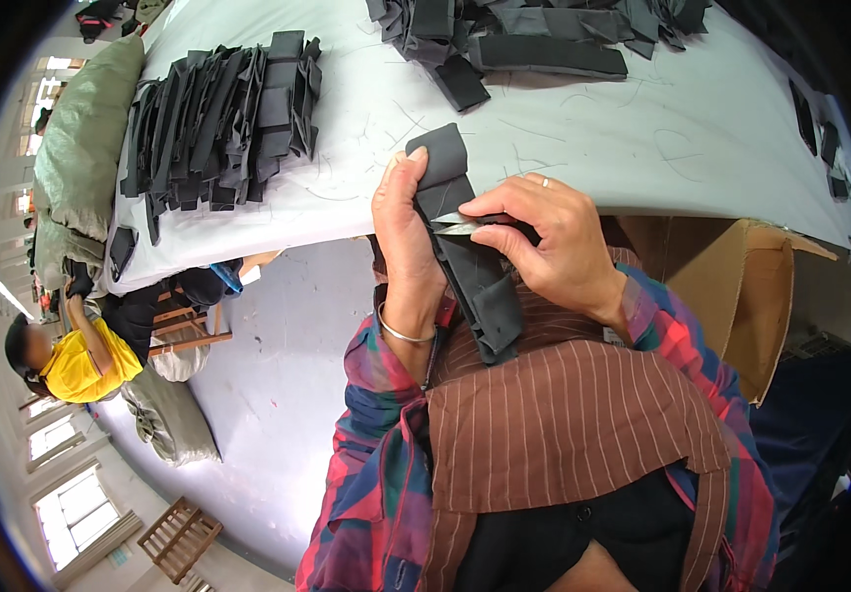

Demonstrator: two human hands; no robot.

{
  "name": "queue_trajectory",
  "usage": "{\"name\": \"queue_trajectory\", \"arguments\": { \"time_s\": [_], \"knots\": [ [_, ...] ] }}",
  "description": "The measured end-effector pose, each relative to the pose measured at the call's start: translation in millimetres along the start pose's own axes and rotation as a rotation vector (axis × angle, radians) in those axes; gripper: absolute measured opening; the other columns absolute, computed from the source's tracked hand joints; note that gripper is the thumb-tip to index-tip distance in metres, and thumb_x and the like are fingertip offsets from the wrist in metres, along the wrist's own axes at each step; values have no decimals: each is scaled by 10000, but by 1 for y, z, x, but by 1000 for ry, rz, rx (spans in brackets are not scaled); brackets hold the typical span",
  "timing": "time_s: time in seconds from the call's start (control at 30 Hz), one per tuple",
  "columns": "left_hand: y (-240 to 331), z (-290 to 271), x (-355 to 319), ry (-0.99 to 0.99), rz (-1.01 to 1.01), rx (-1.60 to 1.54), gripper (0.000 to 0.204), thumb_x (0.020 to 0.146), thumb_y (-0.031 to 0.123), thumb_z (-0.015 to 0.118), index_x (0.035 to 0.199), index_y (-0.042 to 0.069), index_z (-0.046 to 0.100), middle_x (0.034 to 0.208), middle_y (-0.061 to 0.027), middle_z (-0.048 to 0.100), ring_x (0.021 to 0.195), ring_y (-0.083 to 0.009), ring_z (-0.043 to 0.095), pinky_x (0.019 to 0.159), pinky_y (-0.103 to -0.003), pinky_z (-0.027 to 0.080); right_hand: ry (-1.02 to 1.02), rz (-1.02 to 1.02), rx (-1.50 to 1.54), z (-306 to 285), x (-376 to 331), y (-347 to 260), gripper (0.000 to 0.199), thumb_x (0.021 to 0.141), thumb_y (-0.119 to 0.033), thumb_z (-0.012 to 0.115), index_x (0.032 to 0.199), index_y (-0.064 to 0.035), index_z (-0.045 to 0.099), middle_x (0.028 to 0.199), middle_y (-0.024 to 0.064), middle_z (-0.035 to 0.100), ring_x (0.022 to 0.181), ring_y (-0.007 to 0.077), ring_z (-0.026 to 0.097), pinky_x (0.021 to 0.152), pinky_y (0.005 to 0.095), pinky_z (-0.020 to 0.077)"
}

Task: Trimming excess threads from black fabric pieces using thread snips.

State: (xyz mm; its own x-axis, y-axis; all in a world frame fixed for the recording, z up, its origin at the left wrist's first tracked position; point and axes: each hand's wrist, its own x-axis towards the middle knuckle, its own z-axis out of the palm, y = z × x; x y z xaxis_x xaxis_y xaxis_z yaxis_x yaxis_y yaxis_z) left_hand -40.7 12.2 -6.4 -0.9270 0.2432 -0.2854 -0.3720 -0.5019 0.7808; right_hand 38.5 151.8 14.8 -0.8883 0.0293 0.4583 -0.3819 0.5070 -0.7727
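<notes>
My left hand point(404, 232) grips a folded strip of dark grey fabric point(477, 291) along its left side, thumb pressed near the upper end. The strip hangs at a slant over the table's near edge, its lower end by my brown striped apron point(564, 424). In my right hand point(564, 247) is a small pair of thread snips point(457, 225), pinched between thumb and fingers. Their pale pointed blades lie across the middle of the strip, close together. Part of the snips is hidden inside my right hand.
A white-covered table point(347, 187) with loose threads spans the far side. On it lie a row of dark fabric strips point(218, 128) and a looser pile point(549, 54). A cardboard box point(756, 306) stands at right. Leftward are a large sack point(90, 138) and a person in yellow point(95, 365).
</notes>
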Motion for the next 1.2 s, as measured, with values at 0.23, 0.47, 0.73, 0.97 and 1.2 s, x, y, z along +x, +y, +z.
{"name": "queue_trajectory", "arguments": {
  "time_s": [0.23,0.47,0.73,0.97,1.2],
  "knots": [
    [-1,6,1,-22,5,5,118,885,182,567,850,70,556,777,-17,565,651,-121,546,594,-260,466,32,-166,-235,-6,2,0,198,717,-168,757,897,-125,689,704,6,584,604,213,480,587,326,353],
    [5,23,1,-124,66,71,220,897,94,589,688,105,522,676,54,525,603,-27,446,569,-193,383,34,-222,-374,-14,8,-3,200,716,-198,751,900,-160,684,715,-24,587,598,190,461,581,316,321],
    [4,7,3,-33,129,165,292,886,79,616,632,101,475,645,83,449,593,-13,351,529,-197,286,-38,-284,-453,-13,13,-6,186,711,-213,746,875,-155,681,705,-28,564,606,191,457,581,322,323],
    [8,4,-1,36,176,355,346,875,118,640,600,103,431,578,93,386,536,-14,289,476,-210,224,-92,-261,-570,-17,13,-17,151,694,-201,750,804,-160,656,704,-35,554,626,164,504,578,309,339],
    [8,-2,5,4,129,357,347,875,103,636,590,113,439,566,83,414,524,-9,348,472,-193,256,-22,-145,-426,-23,11,-16,149,729,-201,735,845,-148,658,703,-17,565,628,186,531,571,324,351]
  ]
}}
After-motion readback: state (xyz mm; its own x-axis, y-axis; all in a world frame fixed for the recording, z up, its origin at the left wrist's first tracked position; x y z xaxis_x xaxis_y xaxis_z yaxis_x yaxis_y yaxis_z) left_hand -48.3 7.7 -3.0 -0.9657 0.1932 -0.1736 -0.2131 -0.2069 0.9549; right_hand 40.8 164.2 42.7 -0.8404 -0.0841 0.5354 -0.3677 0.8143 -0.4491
